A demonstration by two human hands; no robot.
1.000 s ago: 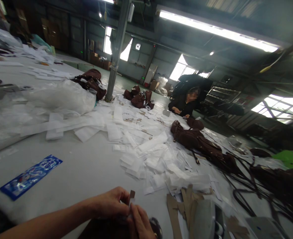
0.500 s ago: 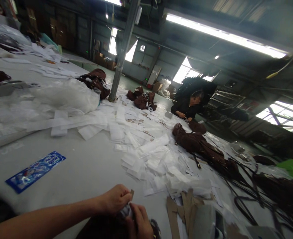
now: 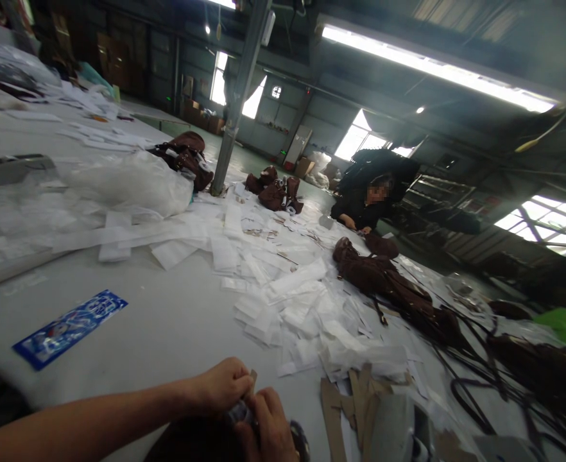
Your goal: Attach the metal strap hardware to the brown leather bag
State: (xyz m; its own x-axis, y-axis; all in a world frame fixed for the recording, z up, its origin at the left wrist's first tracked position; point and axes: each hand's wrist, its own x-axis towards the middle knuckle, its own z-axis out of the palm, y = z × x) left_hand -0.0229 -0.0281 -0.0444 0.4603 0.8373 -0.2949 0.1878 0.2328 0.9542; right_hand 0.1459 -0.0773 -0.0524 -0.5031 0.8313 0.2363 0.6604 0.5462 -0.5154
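Observation:
At the bottom edge my left hand (image 3: 222, 387) is closed in a pinch on a small brown tab (image 3: 253, 377) that sticks up between the fingers. My right hand (image 3: 266, 425) is curled just beside it, fingers pressed on a small white and dark piece between the two hands. Both hands rest over a dark brown bag (image 3: 191, 443) at the near edge of the grey table (image 3: 167, 321); most of the bag is cut off by the frame.
White paper strips (image 3: 287, 301) litter the table's middle. Brown bags (image 3: 384, 279) and dark straps (image 3: 475, 372) lie right, more bags (image 3: 273, 192) farther back. Cardboard pieces (image 3: 350, 401) sit near right, a blue packet (image 3: 68, 327) left, a clear plastic heap (image 3: 129, 183) behind. A seated person (image 3: 364, 202) works across. A steel post (image 3: 237, 96) rises from the table.
My hands have drawn closer together and my right hand now covers more of the small piece. The brown tab shows less. The view shifted slightly.

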